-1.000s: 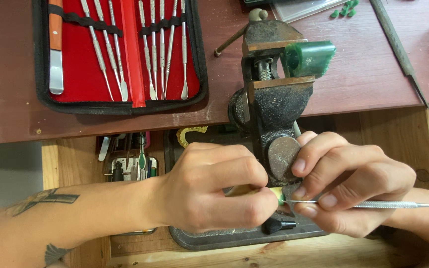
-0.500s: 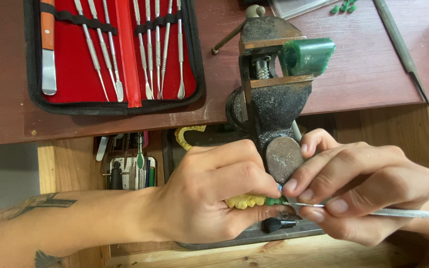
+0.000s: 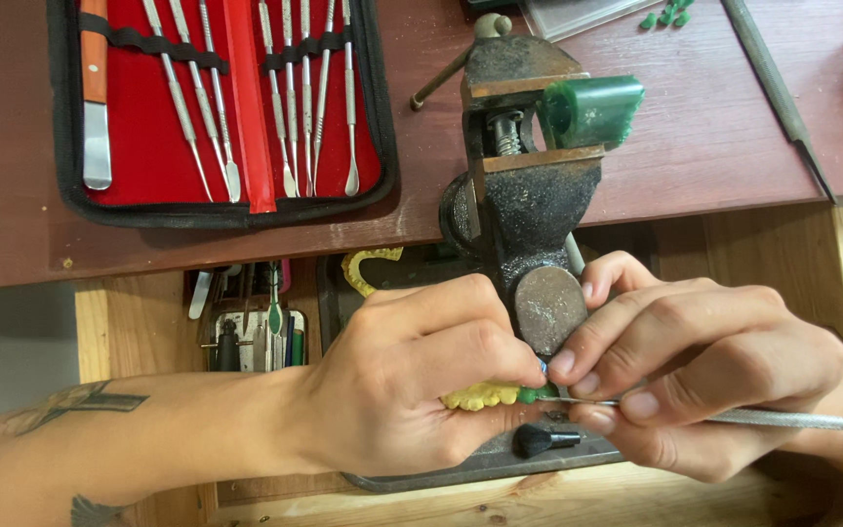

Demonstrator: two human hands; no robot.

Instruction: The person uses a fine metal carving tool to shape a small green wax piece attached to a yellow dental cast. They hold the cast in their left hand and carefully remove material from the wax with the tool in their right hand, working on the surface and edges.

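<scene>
Wooden bench top at 12 o'clock, under a red tool case at 10 and a dark vise at 1 with a green wax block. Left hand at 7, curled shut around a small yellow wax piece, pressed by the vise end. Right hand at 4, pinching a thin metal pick, tip touching the piece. Could slip and poke a fingertip, or snap the soft yellow piece from too hard a push.

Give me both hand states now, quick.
Left hand: closed on a yellow scalloped piece.
Right hand: closed on a thin metal tool, tip at the piece.
</scene>
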